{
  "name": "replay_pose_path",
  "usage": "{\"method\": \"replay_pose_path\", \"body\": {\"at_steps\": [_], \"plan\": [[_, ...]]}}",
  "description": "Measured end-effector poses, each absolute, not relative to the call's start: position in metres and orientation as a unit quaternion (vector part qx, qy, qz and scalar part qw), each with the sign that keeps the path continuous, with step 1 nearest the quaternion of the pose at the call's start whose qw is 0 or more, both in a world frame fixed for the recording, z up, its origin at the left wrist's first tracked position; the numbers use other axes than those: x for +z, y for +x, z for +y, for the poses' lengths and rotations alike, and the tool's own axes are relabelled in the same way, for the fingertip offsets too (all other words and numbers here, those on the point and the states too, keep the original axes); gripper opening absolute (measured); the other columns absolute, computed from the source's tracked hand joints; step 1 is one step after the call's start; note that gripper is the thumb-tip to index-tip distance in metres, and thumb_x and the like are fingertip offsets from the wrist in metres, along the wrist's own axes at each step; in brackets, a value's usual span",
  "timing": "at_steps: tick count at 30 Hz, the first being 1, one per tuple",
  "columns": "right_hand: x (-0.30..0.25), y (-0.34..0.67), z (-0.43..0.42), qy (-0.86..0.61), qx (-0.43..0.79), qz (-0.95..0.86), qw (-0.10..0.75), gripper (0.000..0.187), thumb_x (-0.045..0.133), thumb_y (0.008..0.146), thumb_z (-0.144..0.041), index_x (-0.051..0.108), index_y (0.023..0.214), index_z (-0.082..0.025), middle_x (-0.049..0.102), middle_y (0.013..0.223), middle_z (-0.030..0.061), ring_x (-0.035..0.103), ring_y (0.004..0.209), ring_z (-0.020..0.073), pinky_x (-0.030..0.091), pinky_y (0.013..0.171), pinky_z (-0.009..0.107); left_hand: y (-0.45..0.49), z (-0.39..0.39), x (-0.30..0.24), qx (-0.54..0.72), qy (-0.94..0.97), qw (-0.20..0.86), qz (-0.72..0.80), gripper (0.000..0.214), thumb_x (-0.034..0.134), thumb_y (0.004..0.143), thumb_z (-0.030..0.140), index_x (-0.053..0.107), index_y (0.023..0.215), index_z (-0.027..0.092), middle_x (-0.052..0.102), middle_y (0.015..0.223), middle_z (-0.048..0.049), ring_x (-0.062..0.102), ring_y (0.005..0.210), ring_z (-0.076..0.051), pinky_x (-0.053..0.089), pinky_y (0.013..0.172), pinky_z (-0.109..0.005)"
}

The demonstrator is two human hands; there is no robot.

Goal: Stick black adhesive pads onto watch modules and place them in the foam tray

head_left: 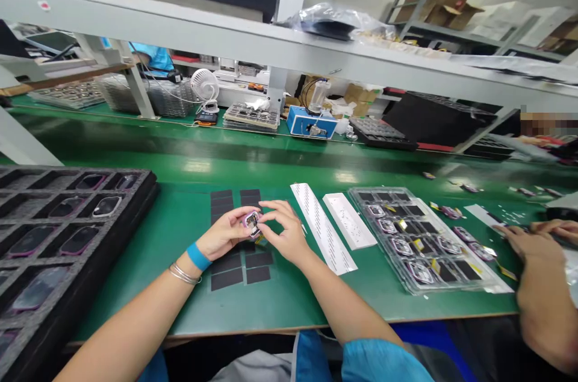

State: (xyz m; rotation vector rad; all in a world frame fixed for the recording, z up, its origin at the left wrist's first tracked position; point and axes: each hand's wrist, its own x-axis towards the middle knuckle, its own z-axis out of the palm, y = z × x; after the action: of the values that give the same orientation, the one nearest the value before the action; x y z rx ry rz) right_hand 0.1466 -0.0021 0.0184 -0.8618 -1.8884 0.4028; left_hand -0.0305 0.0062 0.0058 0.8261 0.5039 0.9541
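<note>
Pinching a purple-rimmed watch case (250,223) in left hand (227,232) and right hand (285,235), across open green tabletop (176,204) from foam tray edge (108,264).

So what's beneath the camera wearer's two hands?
Flat black rectangular pieces in two columns on the green tabletop; the left hand and right hand hide whatever's directly below.

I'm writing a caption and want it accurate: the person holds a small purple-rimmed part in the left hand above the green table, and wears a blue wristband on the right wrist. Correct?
Not quite: the head view shows the blue wristband on the left wrist, not the right. The left hand does hold the small purple-rimmed part above the green table.
</note>
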Motion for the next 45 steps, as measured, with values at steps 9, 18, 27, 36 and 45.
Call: {"method": "replay_pose_path", "body": {"at_steps": [9,18,27,36,45], "plan": [[0.017,0.144,-0.003,-0.351,0.219,-0.783,0.465,0.005,0.063,0.079,-0.020,0.065,0.079,-0.025,0.066,0.104,0.0041,0.056,0.102,0.0210,0.045,0.089,0.041,-0.032,0.009,0.000,0.478,0.428,0.729,0.238,0.046,0.078,0.054,0.004,0.067,0.096,0.018,0.069,0.088,-0.0022,0.064,0.072,-0.012,0.054,0.067,-0.023],[0.017,0.148,-0.001,-0.360,0.226,-0.796,0.431,0.004,0.063,0.079,-0.020,0.063,0.079,-0.024,0.064,0.107,0.0045,0.054,0.105,0.0206,0.043,0.092,0.041,-0.031,0.006,0.004,0.484,0.448,0.700,0.273,0.046,0.078,0.054,0.004,0.067,0.097,0.018,0.069,0.093,-0.0034,0.064,0.080,-0.013,0.053,0.073,-0.024],[0.029,0.160,0.007,-0.400,0.107,-0.789,0.453,0.007,0.055,0.084,-0.025,0.058,0.078,-0.024,0.063,0.106,0.0051,0.054,0.104,0.0207,0.041,0.093,0.041,-0.031,0.008,0.001,0.485,0.414,0.710,0.299,0.041,0.076,0.064,0.015,0.061,0.102,0.020,0.069,0.098,-0.0041,0.065,0.090,-0.017,0.053,0.077,-0.025],[0.048,0.321,0.035,-0.818,0.094,-0.478,0.307,0.010,0.061,0.067,-0.015,0.063,0.057,-0.018,0.068,0.067,0.0080,0.066,0.078,0.0255,0.047,0.075,0.032,-0.030,0.005,0.001,0.461,0.364,0.760,0.279,0.043,0.075,0.064,0.016,0.058,0.103,0.019,0.068,0.101,-0.0062,0.066,0.093,-0.019,0.053,0.081,-0.029],[0.023,0.169,0.017,-0.460,0.369,-0.650,0.479,0.009,0.065,0.071,-0.028,0.064,0.073,-0.019,0.070,0.080,0.0043,0.066,0.078,0.0193,0.052,0.078,0.032,-0.028,0.007,-0.002,0.467,0.361,0.773,0.233,0.043,0.077,0.062,0.012,0.059,0.100,0.018,0.069,0.098,-0.0055,0.067,0.089,-0.019,0.052,0.080,-0.029]]}}
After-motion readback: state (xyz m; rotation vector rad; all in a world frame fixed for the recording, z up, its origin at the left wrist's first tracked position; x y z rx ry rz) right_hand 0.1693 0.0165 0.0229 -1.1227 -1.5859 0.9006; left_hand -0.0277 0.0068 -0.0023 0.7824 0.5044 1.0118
